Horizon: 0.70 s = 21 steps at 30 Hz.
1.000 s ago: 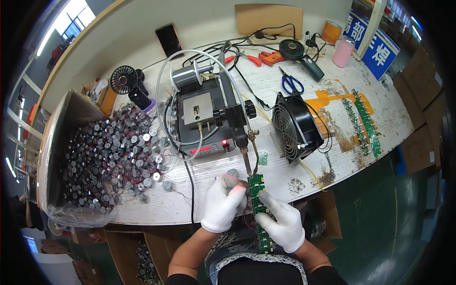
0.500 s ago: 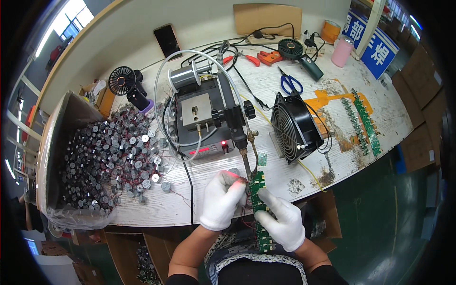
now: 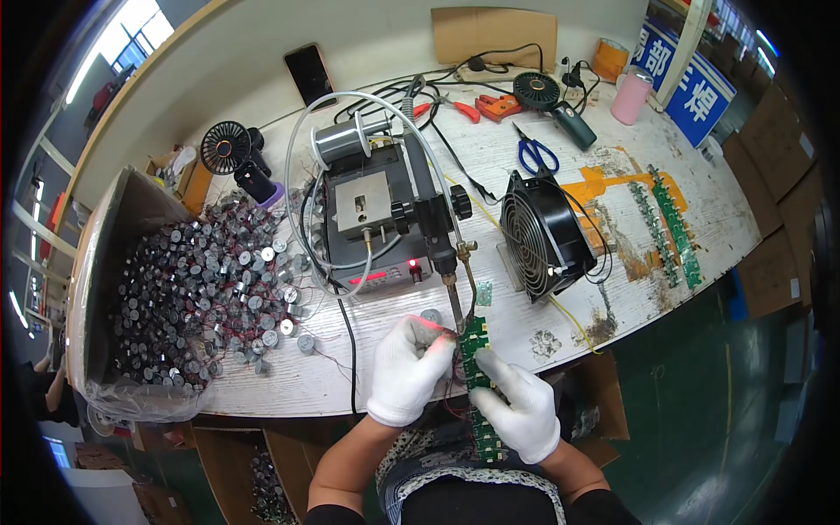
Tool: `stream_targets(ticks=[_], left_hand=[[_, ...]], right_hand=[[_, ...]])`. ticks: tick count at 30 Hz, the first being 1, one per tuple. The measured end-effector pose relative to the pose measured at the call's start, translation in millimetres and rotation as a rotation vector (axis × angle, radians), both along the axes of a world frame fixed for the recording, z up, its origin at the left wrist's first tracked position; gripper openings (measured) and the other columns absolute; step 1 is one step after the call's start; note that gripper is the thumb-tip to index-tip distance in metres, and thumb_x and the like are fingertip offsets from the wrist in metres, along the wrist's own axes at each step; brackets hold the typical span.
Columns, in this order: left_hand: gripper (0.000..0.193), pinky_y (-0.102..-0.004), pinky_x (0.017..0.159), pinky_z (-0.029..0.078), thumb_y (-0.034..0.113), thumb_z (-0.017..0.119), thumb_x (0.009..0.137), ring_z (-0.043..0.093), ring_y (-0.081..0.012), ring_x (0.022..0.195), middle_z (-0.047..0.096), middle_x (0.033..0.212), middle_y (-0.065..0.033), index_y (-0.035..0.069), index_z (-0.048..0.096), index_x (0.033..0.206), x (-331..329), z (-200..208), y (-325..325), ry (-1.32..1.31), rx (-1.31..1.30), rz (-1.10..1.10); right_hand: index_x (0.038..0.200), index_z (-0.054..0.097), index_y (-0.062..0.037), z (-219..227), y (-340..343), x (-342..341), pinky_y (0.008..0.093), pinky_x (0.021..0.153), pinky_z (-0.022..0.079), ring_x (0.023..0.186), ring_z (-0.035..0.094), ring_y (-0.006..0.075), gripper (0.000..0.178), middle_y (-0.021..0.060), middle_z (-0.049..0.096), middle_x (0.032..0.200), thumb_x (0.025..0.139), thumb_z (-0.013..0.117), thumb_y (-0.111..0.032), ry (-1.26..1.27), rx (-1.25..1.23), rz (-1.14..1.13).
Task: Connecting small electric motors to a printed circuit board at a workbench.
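both gloved hands, left hand (image 3: 408,369) and right hand (image 3: 521,406), grip a green circuit strip (image 3: 475,354) just below the soldering iron tip (image 3: 457,313).

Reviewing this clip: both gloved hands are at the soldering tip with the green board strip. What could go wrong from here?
The left hand sits right beside the soldering iron tip, so its glove could probably get burnt. The circuit board strip, steadied by the right hand, hangs off the table edge and might tilt. Red wires from the loose metal parts nearby could snag.
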<state>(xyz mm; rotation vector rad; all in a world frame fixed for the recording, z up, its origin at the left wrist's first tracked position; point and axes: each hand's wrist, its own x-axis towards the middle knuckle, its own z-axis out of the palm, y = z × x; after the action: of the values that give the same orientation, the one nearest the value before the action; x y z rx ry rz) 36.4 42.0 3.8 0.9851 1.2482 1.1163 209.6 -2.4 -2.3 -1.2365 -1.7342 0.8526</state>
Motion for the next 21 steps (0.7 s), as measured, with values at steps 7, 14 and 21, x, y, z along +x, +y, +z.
stream_targets(ticks=[7,14,21], left_hand=[[0.013,-0.0220,0.057,0.046,0.009,0.065,0.085,0.054,-0.0058,0.062,0.061,0.073,-0.0023,-0.001,0.057,0.087,-1.0,0.9,1.6,0.098,-0.030,-0.013],[0.012,-0.0235,0.059,0.045,0.009,0.065,0.082,0.053,-0.0068,0.063,0.060,0.070,-0.0024,0.000,0.058,0.082,-3.5,5.1,5.2,0.181,-0.016,-0.056],[0.013,-0.0263,0.060,0.046,0.009,0.065,0.078,0.054,-0.0110,0.062,0.060,0.069,-0.0063,-0.001,0.057,0.076,-4.3,13.3,7.8,0.344,0.055,-0.087]], right_hand=[[0.123,0.061,-0.0001,-2.3,-2.1,2.4,0.0303,0.069,0.052,0.072,0.066,0.0228,0.052,0.0156,0.068,0.087,0.072,0.073,0.000,-0.009,-0.025,0.003],[0.123,0.062,-0.0001,-1.8,-3.7,2.7,0.0301,0.068,0.052,0.072,0.066,0.0227,0.052,0.0158,0.068,0.087,0.072,0.073,0.000,-0.013,-0.033,0.004],[0.122,0.061,0.0006,-4.4,-1.2,-0.2,0.0348,0.056,0.048,0.059,0.059,0.0275,0.048,0.0145,0.060,0.074,0.075,0.071,-0.001,0.036,0.078,0.003]])
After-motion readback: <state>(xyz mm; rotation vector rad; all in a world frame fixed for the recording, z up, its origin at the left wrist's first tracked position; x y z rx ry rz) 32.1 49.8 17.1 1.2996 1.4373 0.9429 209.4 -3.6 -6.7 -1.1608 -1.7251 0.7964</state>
